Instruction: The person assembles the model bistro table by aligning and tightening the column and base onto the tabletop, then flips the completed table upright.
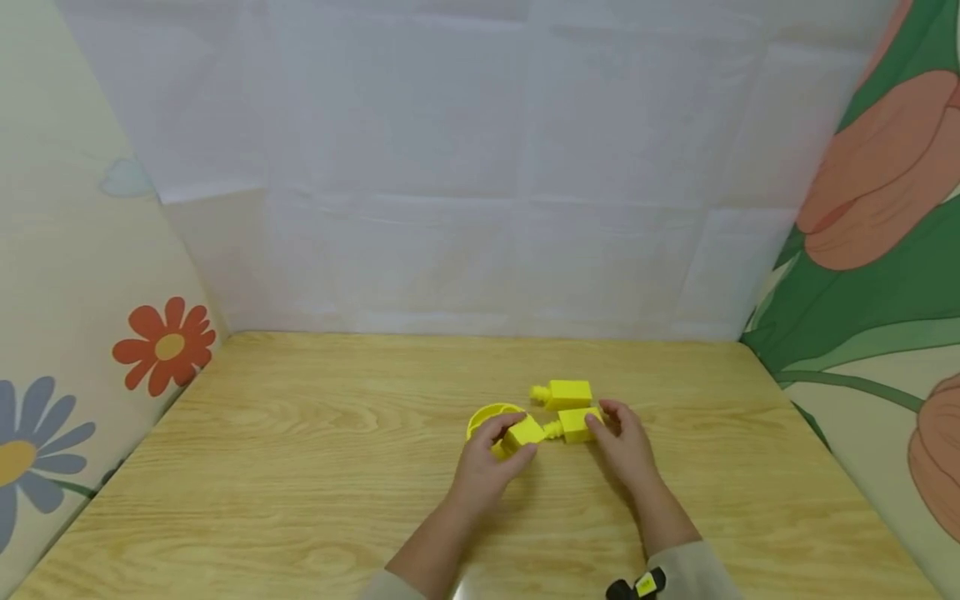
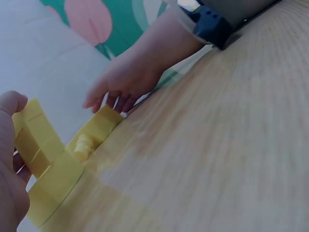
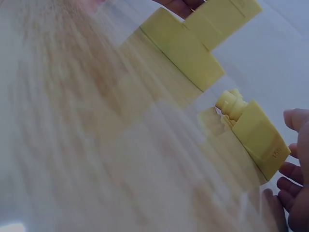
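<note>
Ring (image 1: pixel 491 407) of smooth yellow plastic lies on the wood-grained table (image 1: pixel 300 475); over it, the left hand (image 1: pixel 480 473) pinches a square-cornered block (image 1: pixel 527 432). Right of the ring lie near bolt (image 1: pixel 578 426) and far bolt (image 1: pixel 571 394), yellow, box-headed, ridge-stemmed. Left wrist: the block tilts over the ring's curved wall. Right wrist: the right hand (image 1: pixel 628 450), grasping nothing, lies loose at the near bolt's end, beside blurred raised digits.

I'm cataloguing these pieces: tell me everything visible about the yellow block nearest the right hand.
The yellow block looks like smooth plastic: a boxy body with a narrower, ridged neck at one end and a raised marking too blurred to read surely. It lies on the wood-patterned table, neck pointing towards the left hand. The right hand is at its opposite end; whether they touch is unclear.
</note>
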{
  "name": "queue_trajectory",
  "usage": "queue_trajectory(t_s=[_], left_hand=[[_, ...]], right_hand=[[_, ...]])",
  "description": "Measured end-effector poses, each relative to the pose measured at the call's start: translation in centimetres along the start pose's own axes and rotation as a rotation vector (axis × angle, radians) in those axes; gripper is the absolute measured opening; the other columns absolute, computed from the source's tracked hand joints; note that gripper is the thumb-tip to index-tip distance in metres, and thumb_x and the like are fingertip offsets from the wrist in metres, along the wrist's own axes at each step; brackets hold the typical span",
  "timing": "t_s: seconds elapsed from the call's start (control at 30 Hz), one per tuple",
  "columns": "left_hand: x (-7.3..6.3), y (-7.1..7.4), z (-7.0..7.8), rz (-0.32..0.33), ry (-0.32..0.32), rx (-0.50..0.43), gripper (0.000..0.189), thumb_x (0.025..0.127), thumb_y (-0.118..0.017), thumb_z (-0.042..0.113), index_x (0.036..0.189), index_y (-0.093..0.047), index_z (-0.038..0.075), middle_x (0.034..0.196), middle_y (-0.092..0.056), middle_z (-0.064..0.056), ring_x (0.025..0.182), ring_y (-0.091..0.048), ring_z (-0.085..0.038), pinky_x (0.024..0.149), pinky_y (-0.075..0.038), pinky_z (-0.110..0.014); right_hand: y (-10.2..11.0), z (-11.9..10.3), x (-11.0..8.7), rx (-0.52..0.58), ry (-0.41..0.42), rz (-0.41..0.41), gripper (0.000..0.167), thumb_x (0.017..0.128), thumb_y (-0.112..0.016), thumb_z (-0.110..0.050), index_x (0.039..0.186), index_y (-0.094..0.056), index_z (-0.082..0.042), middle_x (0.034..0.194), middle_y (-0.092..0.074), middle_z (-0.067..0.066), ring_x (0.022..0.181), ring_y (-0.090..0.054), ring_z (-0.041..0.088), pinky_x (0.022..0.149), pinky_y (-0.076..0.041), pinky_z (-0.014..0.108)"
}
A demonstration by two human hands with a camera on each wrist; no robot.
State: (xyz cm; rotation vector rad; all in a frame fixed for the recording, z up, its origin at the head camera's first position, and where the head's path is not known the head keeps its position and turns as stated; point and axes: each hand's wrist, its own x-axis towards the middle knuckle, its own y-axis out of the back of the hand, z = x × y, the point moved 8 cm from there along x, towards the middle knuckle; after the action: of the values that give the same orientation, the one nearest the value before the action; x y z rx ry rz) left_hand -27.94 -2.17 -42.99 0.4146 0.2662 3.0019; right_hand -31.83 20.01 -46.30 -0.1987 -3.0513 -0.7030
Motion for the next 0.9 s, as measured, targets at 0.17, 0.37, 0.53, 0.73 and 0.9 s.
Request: queue_trajectory(t_s=[0.17, 0.37, 0.53, 0.73, 0.9], left_hand=[[0.3, 1.6, -0.4, -0.049, 0.04, -0.08, 0.032, 0.09, -0.067, 0.005, 0.121, -0.058, 0.001, 0.128, -0.062, -0.016, 0.127, -0.053, -0.034, 0.112, -0.036, -0.053], [0.3, 3.5, -1.0, -0.087, 0.066, -0.078, 0.029, 0.09, -0.066, 0.003, 0.118, -0.06, 0.001, 0.128, -0.063, -0.015, 0.127, -0.053, -0.033, 0.112, -0.037, -0.053], [0.4, 4.8, -1.2, -0.088, 0.067, -0.097, 0.033, 0.091, -0.063, 0.004, 0.124, -0.06, -0.004, 0.13, -0.059, -0.021, 0.12, -0.055, -0.02, 0.108, -0.043, -0.036], [0.5, 5.7, -1.3, -0.029, 0.045, -0.126, 0.033, 0.095, -0.055, 0.003, 0.126, -0.057, -0.007, 0.135, -0.056, -0.023, 0.117, -0.053, -0.005, 0.101, -0.042, -0.016], [0.5, 5.3, -1.7, 0.059, 0.074, 0.007, 0.042, 0.087, -0.072, 0.012, 0.125, -0.059, 0.001, 0.133, -0.058, -0.017, 0.125, -0.051, -0.027, 0.111, -0.04, -0.043]], right_hand=[[0.1, 0.0, 0.1, -0.029, 0.003, -0.019, 0.054, 0.098, -0.059, -0.032, 0.139, -0.046, 0.002, 0.145, -0.046, 0.025, 0.137, -0.042, 0.04, 0.116, -0.033, 0.052], [0.0, 0.5, 0.3, -0.076, -0.023, -0.059, 0.058, 0.098, -0.057, -0.036, 0.143, -0.043, -0.001, 0.149, -0.043, 0.022, 0.139, -0.039, 0.038, 0.117, -0.03, 0.053], [0.0, 0.6, 0.4, -0.131, 0.0, -0.092, 0.064, 0.096, -0.061, -0.037, 0.145, -0.042, 0.0, 0.149, -0.042, 0.024, 0.139, -0.039, 0.04, 0.117, -0.031, 0.053], [-0.1, 0.4, 0.4, -0.181, 0.033, -0.118, 0.071, 0.088, -0.072, -0.035, 0.144, -0.044, -0.001, 0.148, -0.044, 0.024, 0.138, -0.039, 0.041, 0.115, -0.033, 0.054], [-0.4, 0.3, 0.4, -0.199, 0.048, -0.118, 0.064, 0.084, -0.078, -0.027, 0.137, -0.052, -0.003, 0.142, -0.05, 0.023, 0.135, -0.043, 0.042, 0.113, -0.035, 0.056]])
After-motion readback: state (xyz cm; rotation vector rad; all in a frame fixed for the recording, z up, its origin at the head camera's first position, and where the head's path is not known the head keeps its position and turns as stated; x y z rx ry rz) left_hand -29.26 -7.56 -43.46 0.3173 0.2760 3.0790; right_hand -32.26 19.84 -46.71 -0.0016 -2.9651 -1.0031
